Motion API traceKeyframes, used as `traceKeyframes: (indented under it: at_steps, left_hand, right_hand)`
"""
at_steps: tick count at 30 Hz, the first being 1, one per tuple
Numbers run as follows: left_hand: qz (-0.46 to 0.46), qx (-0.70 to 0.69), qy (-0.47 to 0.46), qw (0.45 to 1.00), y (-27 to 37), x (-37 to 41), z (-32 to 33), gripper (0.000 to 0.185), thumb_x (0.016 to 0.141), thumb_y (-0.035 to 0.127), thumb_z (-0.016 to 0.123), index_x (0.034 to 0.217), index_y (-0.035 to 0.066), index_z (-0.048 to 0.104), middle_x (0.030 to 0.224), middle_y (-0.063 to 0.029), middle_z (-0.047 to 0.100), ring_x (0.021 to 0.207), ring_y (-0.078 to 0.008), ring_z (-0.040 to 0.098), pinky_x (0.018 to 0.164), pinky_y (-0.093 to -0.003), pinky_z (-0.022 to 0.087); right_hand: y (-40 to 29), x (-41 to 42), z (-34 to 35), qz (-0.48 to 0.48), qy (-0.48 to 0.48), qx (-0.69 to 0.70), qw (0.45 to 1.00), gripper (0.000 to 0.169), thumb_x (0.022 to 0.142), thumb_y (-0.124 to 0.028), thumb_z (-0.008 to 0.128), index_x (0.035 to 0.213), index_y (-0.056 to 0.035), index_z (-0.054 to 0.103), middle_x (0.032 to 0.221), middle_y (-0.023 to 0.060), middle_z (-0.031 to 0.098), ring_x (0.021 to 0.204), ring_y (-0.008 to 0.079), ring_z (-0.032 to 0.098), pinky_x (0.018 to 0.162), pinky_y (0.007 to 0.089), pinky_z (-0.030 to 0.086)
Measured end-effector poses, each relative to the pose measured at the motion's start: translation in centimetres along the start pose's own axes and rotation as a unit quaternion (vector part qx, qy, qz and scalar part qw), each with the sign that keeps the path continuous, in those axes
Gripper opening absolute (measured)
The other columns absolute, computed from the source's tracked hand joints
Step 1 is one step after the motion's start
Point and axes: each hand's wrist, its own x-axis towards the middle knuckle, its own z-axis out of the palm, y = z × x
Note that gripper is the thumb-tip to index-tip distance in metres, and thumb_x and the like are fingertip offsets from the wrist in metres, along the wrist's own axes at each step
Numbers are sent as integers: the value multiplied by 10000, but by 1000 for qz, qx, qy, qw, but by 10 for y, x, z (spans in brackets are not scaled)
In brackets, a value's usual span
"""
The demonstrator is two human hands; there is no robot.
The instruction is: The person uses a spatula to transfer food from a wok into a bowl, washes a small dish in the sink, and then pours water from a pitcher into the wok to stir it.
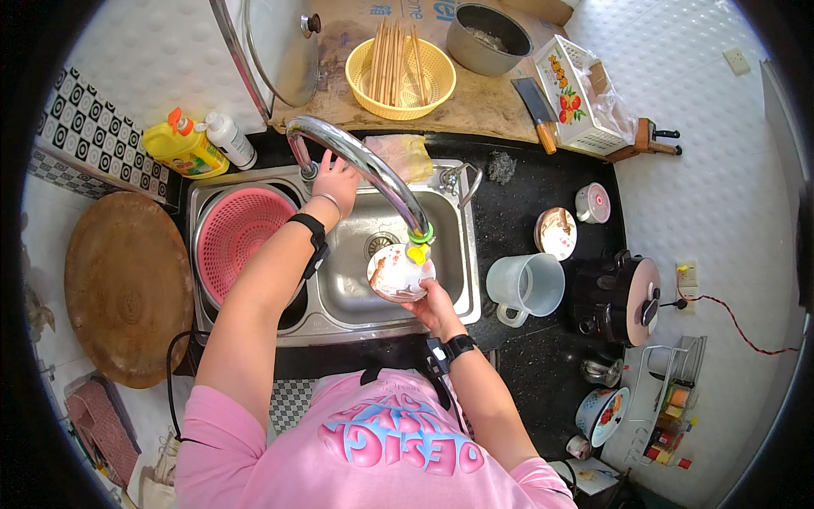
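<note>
My right hand [439, 308] grips the rim of a small white patterned dish [397, 280], which shows brown marks or decoration. The dish is tilted over the right basin [343, 296] of a stainless steel sink, just below the yellow nozzle [418, 254] of the chrome faucet [375, 162]. Reaching to the back of the sink, my left hand [338, 184] has its fingers spread beside the faucet's base; whether it touches the faucet cannot be told. Near those fingers lies a pink and yellow cloth [400, 156]. No water stream is clearly visible.
A pink colander [245, 238] fills the left basin. On the right counter stand a translucent plastic jug [537, 286], stacked dishes [559, 234] and a rice cooker [613, 302]. Behind are a cleaver [534, 105] and a yellow basket [439, 79] of chopsticks. Detergent bottles [191, 149] stand back left.
</note>
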Motion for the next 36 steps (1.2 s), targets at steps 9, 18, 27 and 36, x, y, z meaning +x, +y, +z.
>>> traceKeyframes:
  at_steps: [9,18,27,36]
  left_hand:
    - [-105,-157,190,963,15,22,35,529,894,396,429,1371,168,416,1451,-65,380,1381,-292,247,1129,-512,123]
    - [65,-279,51,957,53,-97,1,692,805,412,605,1402,136,392,1476,-137,341,1404,-369,212,1116,-568,174]
    - [137,-503,203,829,93,-140,6,343,777,132,638,1116,76,633,1075,-118,659,1061,-320,589,922,-410,428]
    - [-17,-786,-14,618,144,-156,14,380,903,310,592,1071,-29,629,960,-124,682,922,-225,636,811,-314,468]
  right_hand:
    - [-14,-22,6,-155,29,-83,984,486,874,-28,410,1358,-67,396,1189,123,577,1037,254,618,800,353,551]
    - [-28,-62,29,-528,113,-678,499,584,690,52,585,1245,-127,551,1124,165,547,1036,361,539,861,429,473]
    - [-25,-107,37,-603,36,-674,425,616,632,42,609,1229,-106,568,1123,78,592,902,323,557,730,406,482]
    - [3,-127,33,-611,104,-498,607,511,721,74,544,1210,-67,586,1163,175,617,1070,342,599,914,375,480]
